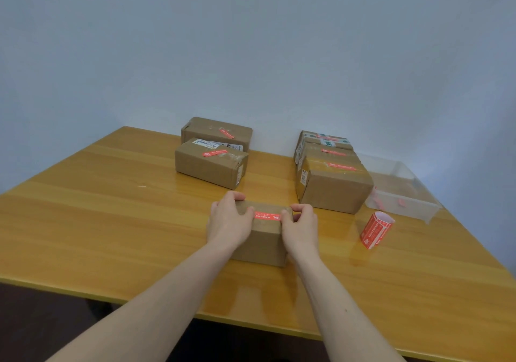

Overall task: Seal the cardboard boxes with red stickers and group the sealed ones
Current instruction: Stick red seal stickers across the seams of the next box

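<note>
A small cardboard box [262, 243] lies on the wooden table [111, 222] in front of me, with a red sticker [267, 216] along its top. My left hand [229, 222] grips the box's left end, thumb at the sticker's left tip. My right hand [300, 226] holds the right end, thumb and fingers curled at the sticker's right tip. Two boxes with red stickers [212, 166] sit at the back centre. Three stickered boxes [332, 183] stand in a row at the back right. A roll of red stickers [375, 230] stands right of my hands.
A clear plastic tray [405, 194] holding a few red scraps sits at the far right, beside the right row of boxes. A pale wall rises behind the table. The table's front edge runs just below my forearms.
</note>
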